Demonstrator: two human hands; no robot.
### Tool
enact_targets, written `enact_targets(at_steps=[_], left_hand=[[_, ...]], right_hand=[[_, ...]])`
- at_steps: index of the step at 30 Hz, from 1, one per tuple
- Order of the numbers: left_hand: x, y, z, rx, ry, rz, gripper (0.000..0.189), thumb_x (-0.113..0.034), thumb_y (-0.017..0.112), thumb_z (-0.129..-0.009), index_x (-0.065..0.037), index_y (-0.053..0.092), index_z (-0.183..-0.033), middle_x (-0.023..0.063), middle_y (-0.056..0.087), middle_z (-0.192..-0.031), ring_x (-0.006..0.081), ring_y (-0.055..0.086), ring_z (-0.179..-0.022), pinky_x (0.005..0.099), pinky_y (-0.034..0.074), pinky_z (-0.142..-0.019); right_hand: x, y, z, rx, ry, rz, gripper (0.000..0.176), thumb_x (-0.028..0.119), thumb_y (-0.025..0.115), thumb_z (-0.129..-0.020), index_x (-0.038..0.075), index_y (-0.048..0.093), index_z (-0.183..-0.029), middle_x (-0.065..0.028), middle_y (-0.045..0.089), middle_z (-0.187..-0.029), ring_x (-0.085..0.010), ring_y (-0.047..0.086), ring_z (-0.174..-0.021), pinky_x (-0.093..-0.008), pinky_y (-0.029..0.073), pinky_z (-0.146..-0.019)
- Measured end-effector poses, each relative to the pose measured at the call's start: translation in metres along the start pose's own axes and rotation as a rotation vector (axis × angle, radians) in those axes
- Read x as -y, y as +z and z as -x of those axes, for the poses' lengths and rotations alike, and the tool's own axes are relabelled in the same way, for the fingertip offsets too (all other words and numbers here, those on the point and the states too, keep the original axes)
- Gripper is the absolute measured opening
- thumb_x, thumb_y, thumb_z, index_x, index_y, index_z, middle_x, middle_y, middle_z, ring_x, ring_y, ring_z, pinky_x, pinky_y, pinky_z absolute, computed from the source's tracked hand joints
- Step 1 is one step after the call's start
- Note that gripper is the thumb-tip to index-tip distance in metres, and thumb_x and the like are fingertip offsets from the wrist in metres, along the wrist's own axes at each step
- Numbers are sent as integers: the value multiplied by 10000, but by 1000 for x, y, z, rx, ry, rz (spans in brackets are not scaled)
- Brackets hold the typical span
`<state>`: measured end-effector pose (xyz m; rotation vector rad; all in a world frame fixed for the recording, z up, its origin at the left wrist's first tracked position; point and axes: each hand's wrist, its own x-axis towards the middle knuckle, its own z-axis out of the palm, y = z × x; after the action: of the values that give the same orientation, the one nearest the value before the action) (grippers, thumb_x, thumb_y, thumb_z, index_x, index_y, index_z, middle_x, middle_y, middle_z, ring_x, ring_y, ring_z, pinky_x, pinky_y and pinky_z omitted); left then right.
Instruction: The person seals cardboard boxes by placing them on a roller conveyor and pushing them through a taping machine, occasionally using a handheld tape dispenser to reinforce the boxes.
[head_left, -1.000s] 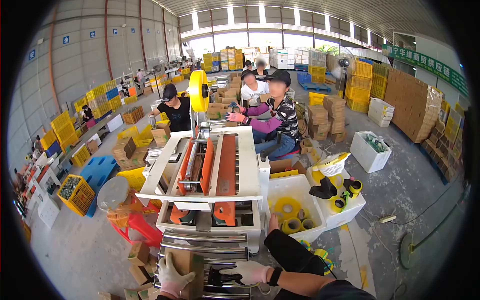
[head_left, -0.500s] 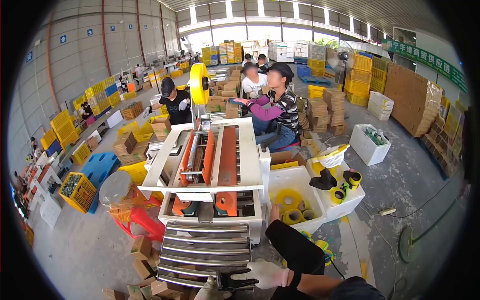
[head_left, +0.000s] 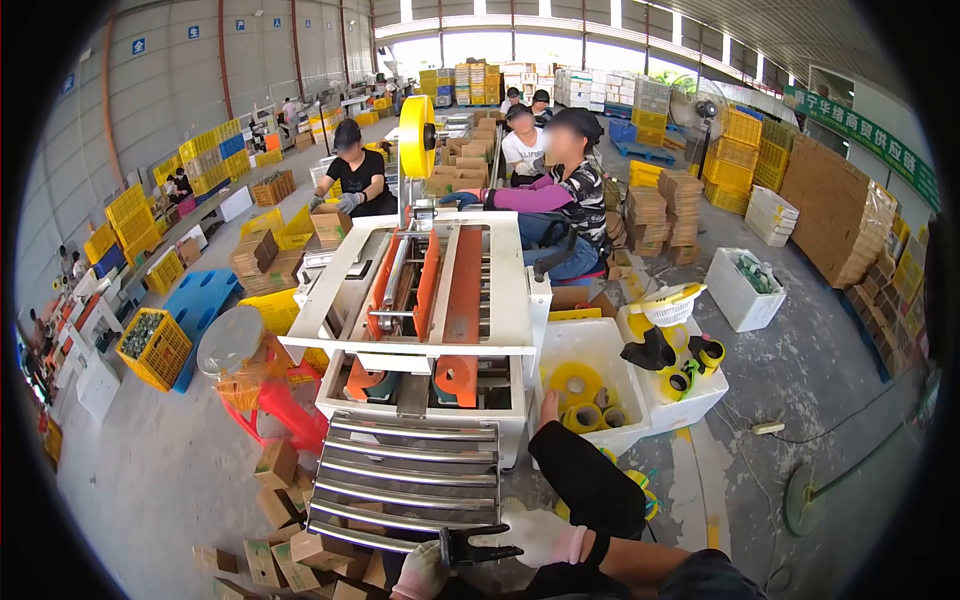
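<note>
A black forked piece (head_left: pixel 482 546) is held just past the near end of the roller conveyor (head_left: pixel 405 478). My left hand (head_left: pixel 422 570), in a whitish glove, is closed at its left end. My right hand (head_left: pixel 540 537), in a white glove with a pink cuff, grips it from the right, its fingers around the prongs. I cannot tell exactly what the piece is. Ahead stands a white carton-sealing machine (head_left: pixel 510 330) with orange side guides and a yellow tape roll (head_left: pixel 416 137) on top.
Small cardboard boxes (head_left: pixel 322 550) lie piled under and left of the rollers. A red stool (head_left: pixel 290 405) stands left of the machine. Right of it, a white foam box (head_left: pixel 580 345) holds tape rolls. Several people sit beyond, one in purple sleeves (head_left: pixel 530 198).
The view has shifted slightly. My right hand's fingers have moved off the top of the black piece, so its prongs show. The far-left worker now holds a box, arms lowered.
</note>
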<state>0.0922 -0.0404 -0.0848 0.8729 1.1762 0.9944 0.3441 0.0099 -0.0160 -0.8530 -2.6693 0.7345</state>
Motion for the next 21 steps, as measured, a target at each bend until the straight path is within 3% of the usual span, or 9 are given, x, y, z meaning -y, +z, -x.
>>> enact_targets(at_steps=[2,5,6,7,9,12,15,19,21], left_hand=[[11,-7,-9,-97,-296,387,126,-88,534,-971,-3,628,-980,50,643,-711,163,624,-587,256,504,-497],[-4,-28,-8,-228,-179,272,198,-108,523,-969,46,635,-917,74,619,-678,168,598,-565,273,489,-507],[1,-66,-8,-275,-164,377,161,-95,544,-957,36,636,-944,81,640,-713,163,597,-557,268,486,-500],[7,-111,-11,-319,-144,480,132,-82,565,-946,25,638,-972,87,662,-749,157,596,-548,263,482,-492],[-3,-146,6,-387,-158,279,134,-71,573,-925,33,659,-932,90,657,-726,149,580,-526,252,461,-479],[-9,-135,7,-382,-155,215,172,-85,567,-919,43,681,-922,90,658,-707,133,567,-521,233,444,-471],[-38,-113,6,-329,-85,5,239,-89,501,-951,84,666,-958,69,620,-701,138,565,-559,224,431,-504],[-21,-126,-6,-251,-113,260,264,-139,515,-985,68,668,-924,90,655,-735,122,595,-584,214,434,-504],[-13,-122,-10,-340,-105,204,244,-156,557,-970,42,682,-902,86,667,-698,109,571,-529,211,426,-474]], right_hand=[[-8,3,-4,-11,-25,5,785,42,585,-715,386,492,-1414,-142,512,-873,-332,586,-741,-407,487,-689],[-7,-22,-2,-214,-149,-82,768,45,594,-717,386,505,-1399,-141,517,-860,-341,585,-736,-417,492,-676],[-13,-37,12,27,45,48,750,40,596,-718,394,525,-1376,-140,521,-843,-350,586,-730,-420,496,-659],[-25,-46,27,-2,64,85,742,46,605,-712,411,541,-1355,-134,511,-812,-331,579,-699,-409,490,-618],[-43,-64,53,98,113,191,733,55,603,-707,422,553,-1339,-128,498,-792,-311,566,-665,-404,482,-585],[-50,-57,63,2,21,208,733,68,601,-702,431,551,-1337,-125,487,-784,-298,556,-640,-404,479,-565],[-50,-56,63,103,122,268,736,77,593,-704,437,540,-1343,-127,490,-793,-307,557,-635,-403,484,-560],[-51,-58,61,138,144,247,733,91,592,-710,437,527,-1352,-130,498,-804,-317,565,-636,-405,496,-566],[-52,-57,60,158,156,255,731,95,591,-714,432,521,-1358,-131,501,-807,-322,570,-637,-408,504,-575]])
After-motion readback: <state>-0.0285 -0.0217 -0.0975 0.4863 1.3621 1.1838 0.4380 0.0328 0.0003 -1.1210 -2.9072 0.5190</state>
